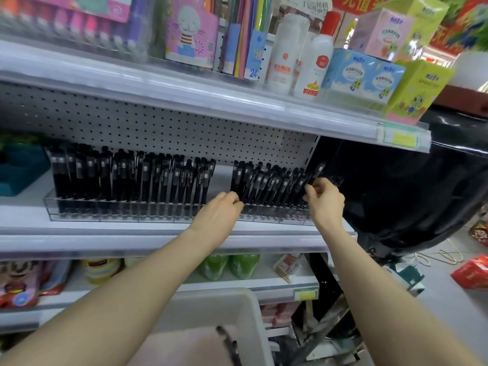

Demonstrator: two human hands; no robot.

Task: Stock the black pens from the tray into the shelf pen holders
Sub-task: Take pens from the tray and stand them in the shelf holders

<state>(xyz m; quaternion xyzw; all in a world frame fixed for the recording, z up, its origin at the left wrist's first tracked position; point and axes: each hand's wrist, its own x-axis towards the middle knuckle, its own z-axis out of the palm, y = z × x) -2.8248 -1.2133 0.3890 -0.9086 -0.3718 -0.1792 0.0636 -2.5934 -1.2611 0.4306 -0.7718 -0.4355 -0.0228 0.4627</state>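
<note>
A clear pen holder (pixel 118 211) runs along the middle shelf and is packed with upright black pens (pixel 132 178), with a gap near its centre. My right hand (pixel 326 199) pinches a tilted black pen (pixel 317 171) at the right end of the row. My left hand (pixel 224 207) has its fingers curled on the pens at the left edge of the right group (pixel 269 186). Below, the white tray (pixel 250 307) holds a few black pens (pixel 229 344) on a pink lining.
The upper shelf carries bottles (pixel 287 59), boxes (pixel 364 75) and stationery. A teal bin (pixel 21 167) stands left of the holder. Green bottles (pixel 229 262) and packets fill the lower shelf. A black wall (pixel 422 194) bounds the shelf on the right; red packs (pixel 472 273) lie on the floor.
</note>
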